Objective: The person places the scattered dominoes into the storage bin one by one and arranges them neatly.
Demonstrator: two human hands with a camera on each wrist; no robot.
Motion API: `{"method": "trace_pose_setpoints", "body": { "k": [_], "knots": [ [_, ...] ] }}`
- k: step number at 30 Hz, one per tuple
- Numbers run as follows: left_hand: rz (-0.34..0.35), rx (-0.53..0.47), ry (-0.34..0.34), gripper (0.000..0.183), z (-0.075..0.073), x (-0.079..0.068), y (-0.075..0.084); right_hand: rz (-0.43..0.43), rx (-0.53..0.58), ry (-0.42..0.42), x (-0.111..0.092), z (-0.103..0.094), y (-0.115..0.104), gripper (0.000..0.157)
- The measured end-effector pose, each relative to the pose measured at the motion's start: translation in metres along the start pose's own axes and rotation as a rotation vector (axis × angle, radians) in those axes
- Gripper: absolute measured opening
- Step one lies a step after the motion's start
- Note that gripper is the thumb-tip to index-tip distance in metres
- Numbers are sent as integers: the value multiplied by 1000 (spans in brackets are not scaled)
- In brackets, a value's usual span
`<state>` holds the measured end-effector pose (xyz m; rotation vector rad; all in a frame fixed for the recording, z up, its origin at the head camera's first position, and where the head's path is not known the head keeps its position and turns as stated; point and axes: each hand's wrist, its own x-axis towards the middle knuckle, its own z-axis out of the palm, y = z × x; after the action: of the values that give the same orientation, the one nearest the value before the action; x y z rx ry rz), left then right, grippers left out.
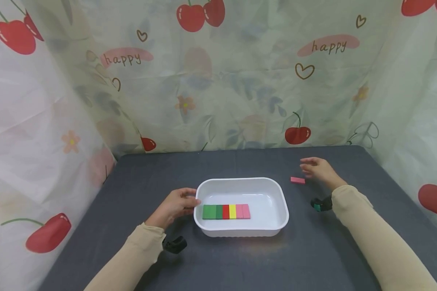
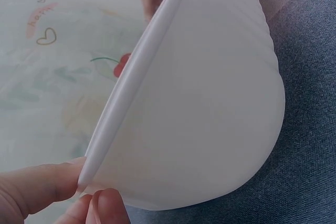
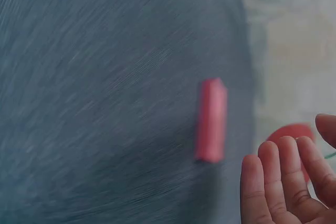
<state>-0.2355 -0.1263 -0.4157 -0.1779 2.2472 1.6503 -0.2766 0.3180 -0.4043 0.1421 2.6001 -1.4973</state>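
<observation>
A white plastic basin (image 1: 240, 232) sits on the dark table. My left hand (image 1: 175, 206) pinches its left rim; in the left wrist view the thumb (image 2: 42, 187) lies on one side of the rim and the fingers on the other. Inside the basin, a row of small blocks runs from green blocks (image 1: 209, 212) through a red block (image 1: 225, 211) and a yellow block (image 1: 232, 211) to pink blocks (image 1: 243, 211). Right of the basin lies one pink block (image 1: 297, 180), blurred in the right wrist view. My right hand (image 1: 321, 171) hovers just beyond it, holding nothing, fingers extended.
Dark cloth covers the table (image 1: 240, 266). A patterned curtain (image 1: 233, 93) with cherries hangs behind and along both sides. Dark wrist-worn devices (image 1: 175, 245) show beneath both forearms.
</observation>
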Motion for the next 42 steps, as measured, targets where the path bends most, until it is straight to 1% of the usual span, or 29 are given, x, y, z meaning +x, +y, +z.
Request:
{"method": "trace_pose_setpoints", "body": {
  "k": [4, 7, 14, 20, 24, 30, 34, 38, 42],
  "knots": [
    [0, 0, 1, 41, 1, 0, 0, 112, 10, 0, 7, 0, 19, 53],
    [1, -3, -1, 41, 1, 0, 0, 139, 7, 4, 10, 0, 28, 53],
    [11, -14, -8, 41, 1, 0, 0, 103, 1, -30, 8, -2, 36, 52],
    [6, -11, -3, 40, 1, 0, 0, 109, -14, -86, -1, -4, 38, 53],
    [1, -11, 0, 40, 2, 0, -1, 115, -34, -126, -7, -3, 37, 55],
    [-4, -4, 11, 40, 1, 0, 0, 86, -45, -193, -16, 1, 32, 56],
    [0, 0, 10, 40, 1, -1, 1, 87, -56, -207, -15, 3, 30, 57],
    [1, 1, 6, 40, 1, -1, 1, 94, -83, -202, -11, 5, 31, 62],
    [3, 2, 4, 40, 0, -1, 1, 55, -115, -215, -7, 6, 32, 65]
  ]
}}
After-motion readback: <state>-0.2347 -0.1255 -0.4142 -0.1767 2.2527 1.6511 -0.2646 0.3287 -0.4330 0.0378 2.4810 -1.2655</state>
